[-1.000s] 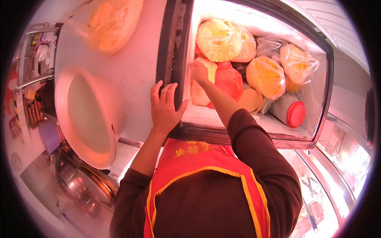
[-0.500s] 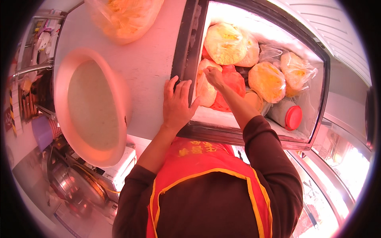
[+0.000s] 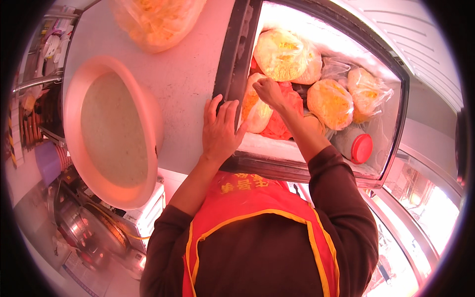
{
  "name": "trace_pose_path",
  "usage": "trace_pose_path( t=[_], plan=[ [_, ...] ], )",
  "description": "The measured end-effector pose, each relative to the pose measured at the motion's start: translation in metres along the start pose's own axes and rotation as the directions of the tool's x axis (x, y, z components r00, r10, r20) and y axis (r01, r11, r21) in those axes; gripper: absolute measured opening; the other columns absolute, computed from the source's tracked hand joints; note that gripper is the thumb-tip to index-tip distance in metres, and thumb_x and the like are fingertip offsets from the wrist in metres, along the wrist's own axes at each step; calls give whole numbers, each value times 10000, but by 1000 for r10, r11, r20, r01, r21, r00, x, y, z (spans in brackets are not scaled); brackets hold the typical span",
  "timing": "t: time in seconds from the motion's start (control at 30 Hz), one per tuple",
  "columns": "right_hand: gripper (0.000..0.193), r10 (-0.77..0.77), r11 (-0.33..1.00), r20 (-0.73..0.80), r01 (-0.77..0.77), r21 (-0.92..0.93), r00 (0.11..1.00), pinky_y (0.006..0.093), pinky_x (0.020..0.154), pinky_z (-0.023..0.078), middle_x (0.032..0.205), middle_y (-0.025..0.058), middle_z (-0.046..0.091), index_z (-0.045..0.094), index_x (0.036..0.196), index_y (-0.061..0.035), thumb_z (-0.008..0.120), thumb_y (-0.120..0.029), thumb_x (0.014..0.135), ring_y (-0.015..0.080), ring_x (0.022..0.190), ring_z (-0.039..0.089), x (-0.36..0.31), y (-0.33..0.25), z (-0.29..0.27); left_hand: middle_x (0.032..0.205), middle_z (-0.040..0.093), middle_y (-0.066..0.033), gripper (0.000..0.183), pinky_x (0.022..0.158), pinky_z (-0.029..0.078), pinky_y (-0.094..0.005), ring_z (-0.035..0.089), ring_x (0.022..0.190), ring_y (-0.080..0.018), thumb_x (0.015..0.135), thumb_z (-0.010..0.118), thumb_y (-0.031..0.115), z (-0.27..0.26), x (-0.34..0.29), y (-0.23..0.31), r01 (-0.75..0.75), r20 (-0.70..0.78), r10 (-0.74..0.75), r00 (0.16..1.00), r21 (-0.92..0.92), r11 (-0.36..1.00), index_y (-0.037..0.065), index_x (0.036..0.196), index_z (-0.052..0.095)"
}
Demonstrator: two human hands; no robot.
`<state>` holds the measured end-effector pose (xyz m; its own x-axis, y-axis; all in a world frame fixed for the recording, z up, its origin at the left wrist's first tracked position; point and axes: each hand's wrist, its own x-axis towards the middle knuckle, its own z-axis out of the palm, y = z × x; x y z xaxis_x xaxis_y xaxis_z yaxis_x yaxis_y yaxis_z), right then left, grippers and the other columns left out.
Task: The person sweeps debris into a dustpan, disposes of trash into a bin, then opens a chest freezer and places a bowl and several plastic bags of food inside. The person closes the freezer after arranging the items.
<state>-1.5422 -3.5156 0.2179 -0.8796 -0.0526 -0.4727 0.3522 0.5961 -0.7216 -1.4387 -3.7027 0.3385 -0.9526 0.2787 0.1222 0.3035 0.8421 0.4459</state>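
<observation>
My left hand (image 3: 221, 129) rests with fingers spread on the dark rim (image 3: 267, 167) of an open chest freezer, at its left edge. Inside the freezer my right hand (image 3: 268, 93) is closed in a fist at the top of a clear plastic bag (image 3: 256, 113) with pale and yellow contents. The fist covers the gathered part of that bag. Against it lies a red plastic bag (image 3: 278, 121), partly under my right forearm. Just beyond the fist sits another full clear bag (image 3: 280, 54).
More filled bags (image 3: 330, 104) and a jar with a red lid (image 3: 362, 148) lie at the freezer's right. On the pale worktop (image 3: 190, 74) to the left stand a large pink basin (image 3: 153, 119) of cloudy liquid and a big clear bag (image 3: 158, 22). Metal pans (image 3: 89, 227) are lower left.
The clear bag under my right fist has turned slightly, showing more of its yellow contents. My right hand has shifted a little, and my left hand keeps its place on the rim.
</observation>
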Motion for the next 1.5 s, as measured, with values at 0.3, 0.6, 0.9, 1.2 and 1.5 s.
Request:
trace_pose_path(
  t=[0.3, 0.6, 0.9, 1.2, 1.5],
  plan=[
    [350, -34, 976, 39, 42, -215, 999, 428, 545, 415, 593, 212, 513, 558, 711, 66, 516, -262, 826, 274, 522, 519, -49, -26, -38, 1148, 573, -102, 454, 1093, 315, -495, 395, 1264, -321, 811, 695, 200, 2, 0, -1, -48, -61, 49, 997, 14, 999, 21, 1197, 535],
    [291, -97, 994, 33, 95, 61, 995, 334, 508, 375, 569, 40, 482, 594, 725, 52, 559, -196, 873, 121, 525, 437, -103, 17, -64, 1125, 572, -104, 416, 1087, 325, -496, 395, 1260, -322, 816, 682, 184, -21, 9, 14, -85, -166, 86, 982, 16, 996, 18, 1172, 545],
    [267, -3, 862, -328, 169, 479, 945, 208, 417, 206, 576, -84, 360, 498, 646, -138, 548, -188, 903, 17, 465, 288, -216, -11, -180, 1150, 568, -104, 385, 1077, 331, -493, 419, 1240, -337, 818, 666, 150, -5, -4, 0, -144, -172, 149, 974, 40, 989, 39, 1171, 561],
    [311, 228, 867, -532, 79, 492, 815, 213, 394, 152, 552, -82, 314, 433, 607, -130, 561, -161, 889, 20, 440, 229, -254, 26, -244, 1175, 582, -157, 312, 961, 444, -432, 529, 1144, -351, 868, 623, 179, 33, -13, 50, 49, 210, 9, 978, -269, 962, 11, 1125, 566],
    [304, 412, 832, -706, 79, 550, 576, 227, 419, 144, 550, -56, 318, 408, 576, -115, 554, -125, 843, 29, 456, 237, -272, 78, -286, 1404, 417, -237, 705, 1025, 407, -472, 463, 1251, -409, 829, 684, 362, 234, 12, -14, 520, 582, -535, 612, 213, 827, -46, 1328, 399]
  ],
)
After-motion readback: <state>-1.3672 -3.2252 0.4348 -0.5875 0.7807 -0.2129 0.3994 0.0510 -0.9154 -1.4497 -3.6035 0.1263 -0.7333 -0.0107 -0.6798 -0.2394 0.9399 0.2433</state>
